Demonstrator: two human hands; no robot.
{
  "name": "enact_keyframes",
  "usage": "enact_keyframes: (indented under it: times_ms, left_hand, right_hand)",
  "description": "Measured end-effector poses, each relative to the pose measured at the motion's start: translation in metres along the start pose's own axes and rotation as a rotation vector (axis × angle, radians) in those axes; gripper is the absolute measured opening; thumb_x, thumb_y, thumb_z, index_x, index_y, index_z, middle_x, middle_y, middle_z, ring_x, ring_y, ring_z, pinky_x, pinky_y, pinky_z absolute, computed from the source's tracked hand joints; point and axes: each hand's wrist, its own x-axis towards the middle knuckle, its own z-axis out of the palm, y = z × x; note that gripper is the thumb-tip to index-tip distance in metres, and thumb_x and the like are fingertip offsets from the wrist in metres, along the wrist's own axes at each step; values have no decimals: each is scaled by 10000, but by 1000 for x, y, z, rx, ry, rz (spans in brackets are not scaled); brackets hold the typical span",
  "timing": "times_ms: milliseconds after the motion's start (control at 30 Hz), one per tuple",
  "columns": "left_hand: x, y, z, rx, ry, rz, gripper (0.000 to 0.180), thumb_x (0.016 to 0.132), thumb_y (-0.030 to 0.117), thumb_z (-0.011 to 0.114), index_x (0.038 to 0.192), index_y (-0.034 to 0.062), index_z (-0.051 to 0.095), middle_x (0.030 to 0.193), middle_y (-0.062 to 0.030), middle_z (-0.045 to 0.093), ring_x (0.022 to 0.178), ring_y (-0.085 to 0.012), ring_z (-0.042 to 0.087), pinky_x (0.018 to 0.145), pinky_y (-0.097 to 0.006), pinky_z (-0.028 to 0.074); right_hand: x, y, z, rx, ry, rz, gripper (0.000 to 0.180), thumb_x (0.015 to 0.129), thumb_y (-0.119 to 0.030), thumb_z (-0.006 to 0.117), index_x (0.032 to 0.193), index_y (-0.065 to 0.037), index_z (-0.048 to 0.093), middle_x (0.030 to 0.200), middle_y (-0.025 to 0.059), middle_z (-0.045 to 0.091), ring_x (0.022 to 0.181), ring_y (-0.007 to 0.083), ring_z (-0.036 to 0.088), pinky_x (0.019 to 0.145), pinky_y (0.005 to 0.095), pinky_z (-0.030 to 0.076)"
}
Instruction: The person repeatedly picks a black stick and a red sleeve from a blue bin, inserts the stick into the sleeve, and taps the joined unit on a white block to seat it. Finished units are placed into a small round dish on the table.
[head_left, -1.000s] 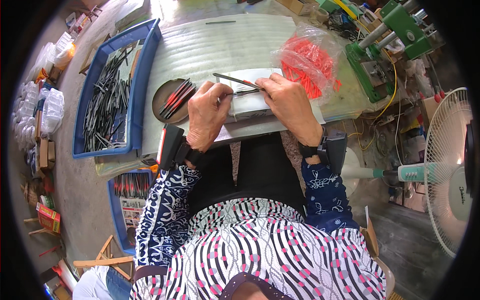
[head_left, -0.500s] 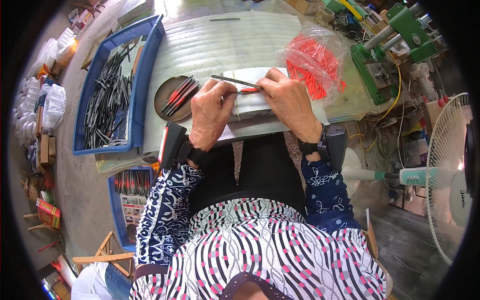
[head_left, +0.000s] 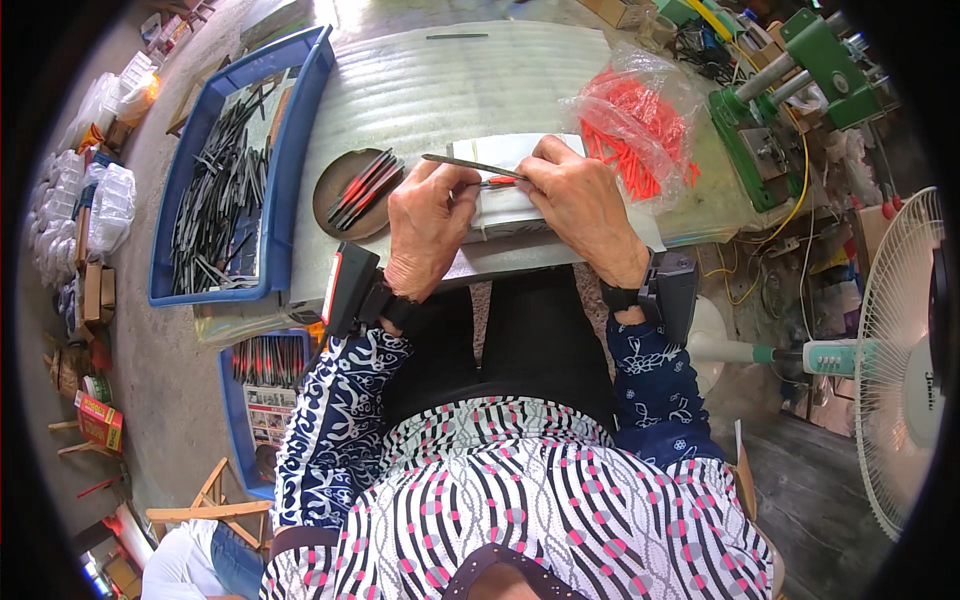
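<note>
My right hand is closed, its fingertips around the right end of a thin dark metal strip. The strip slants across above the fingers of my left hand. A slim red-and-black stick shows between both hands, and the closed fingers of my left hand pinch its left end. Whether the right fingers also grip that stick cannot be seen. Under the hands is a white-topped block. Just left of them, a round brown dish holds several red-and-black sticks.
A blue tray of loose dark strips lies to the left. Red plastic pieces spill from a clear bag on the right, near a green machine. One strip lies at the far side. A fan stands right.
The view has shifted slightly. Both hands keep nearly the same pose, and the dark strip and the red-and-black stick remain between them.
</note>
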Motion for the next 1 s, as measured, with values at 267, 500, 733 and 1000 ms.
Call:
enact_keyframes:
  times_ms: [267, 500, 733, 1000]
  left_hand:
    - [1, -3, 2, 28, 13, 47, 84, 810, 41, 679, 887, 10, 692, 804, -86, 639, 571, -146, 602, 543, -285, 479]
    - [1, -4, 2, 13, 7, 32, 93, 814, 42, 680, 898, 5, 693, 801, -86, 637, 562, -143, 596, 537, -283, 475]
    - [0, -4, 2, 22, 22, 51, 91, 820, 36, 680, 903, 0, 692, 802, -88, 634, 557, -139, 596, 531, -279, 473]
    - [0, -5, 3, 27, 13, 42, 81, 818, 35, 678, 894, 17, 700, 787, -80, 633, 561, -138, 599, 534, -274, 473]
  right_hand:
    - [5, -3, 3, -15, -51, 45, 84, 828, -78, 590, 777, -24, 631, 827, 130, 586, 690, 339, 643, 600, 432, 518]
    - [2, -6, 4, 56, 12, 84, 91, 835, -93, 613, 779, -24, 634, 829, 123, 588, 689, 331, 640, 605, 426, 519]
    - [1, -9, 6, 29, 57, 51, 85, 829, -66, 576, 766, -21, 612, 831, 107, 588, 696, 320, 642, 601, 424, 518]
    - [9, -8, 5, 88, 13, 91, 76, 815, -66, 576, 782, -31, 634, 811, 111, 602, 757, 331, 642, 641, 437, 513]
